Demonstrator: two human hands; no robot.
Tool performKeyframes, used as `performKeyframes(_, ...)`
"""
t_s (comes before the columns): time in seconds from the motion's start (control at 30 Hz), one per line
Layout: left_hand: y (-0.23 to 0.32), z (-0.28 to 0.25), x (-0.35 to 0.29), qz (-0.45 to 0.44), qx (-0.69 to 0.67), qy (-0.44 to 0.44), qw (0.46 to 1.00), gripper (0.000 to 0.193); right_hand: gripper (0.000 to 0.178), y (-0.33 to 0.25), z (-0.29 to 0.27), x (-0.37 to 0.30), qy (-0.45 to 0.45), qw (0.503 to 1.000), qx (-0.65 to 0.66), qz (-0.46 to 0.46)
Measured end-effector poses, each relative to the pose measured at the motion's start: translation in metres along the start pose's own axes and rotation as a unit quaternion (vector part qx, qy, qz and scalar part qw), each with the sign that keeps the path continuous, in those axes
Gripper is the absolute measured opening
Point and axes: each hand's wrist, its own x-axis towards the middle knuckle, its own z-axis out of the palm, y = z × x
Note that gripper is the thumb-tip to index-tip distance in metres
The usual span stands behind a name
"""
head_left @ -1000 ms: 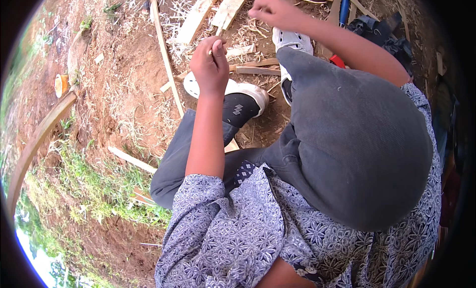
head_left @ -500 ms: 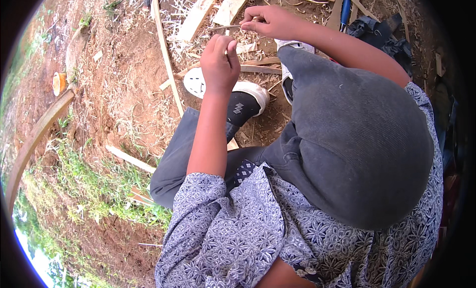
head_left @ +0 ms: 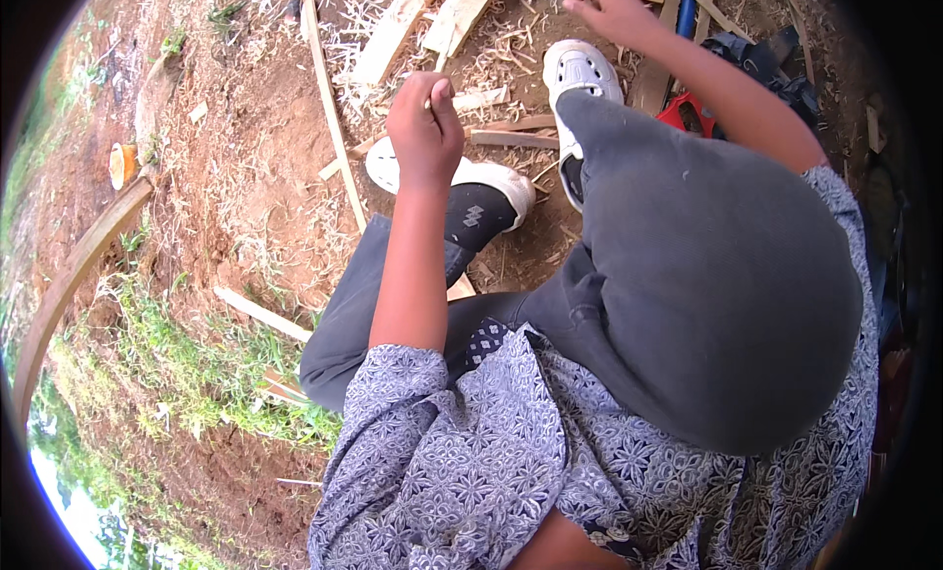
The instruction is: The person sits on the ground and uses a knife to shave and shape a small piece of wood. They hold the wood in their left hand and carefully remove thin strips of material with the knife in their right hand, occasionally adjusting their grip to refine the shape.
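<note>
Now the thin, pale wooden stick jutted from the closed left hand, while the curled right hand, its contents impossible to tell, had swung well away, past the white perforated clog, apparently interrupting their two-handed work.

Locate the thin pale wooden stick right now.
In the head view, the thin pale wooden stick is upper left of centre, clasped in the bare left hand, pictured just below a flat pale wooden board.
</note>
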Motion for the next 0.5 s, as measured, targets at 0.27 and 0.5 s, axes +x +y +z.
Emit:
performKeyframes(0.27,0.001,0.001,0.008,0.022,0.006,0.005,1.000,0.016,0.034,-0.110,0.031,-0.029,-0.132,0.971,0.161,-0.117)
performKeyframes(0.5,0.004,0.002,0.012,0.030,0.027,0.006,0.999,0.014,0.030,-0.110,0.037,-0.023,-0.143,0.969,0.156,-0.125)
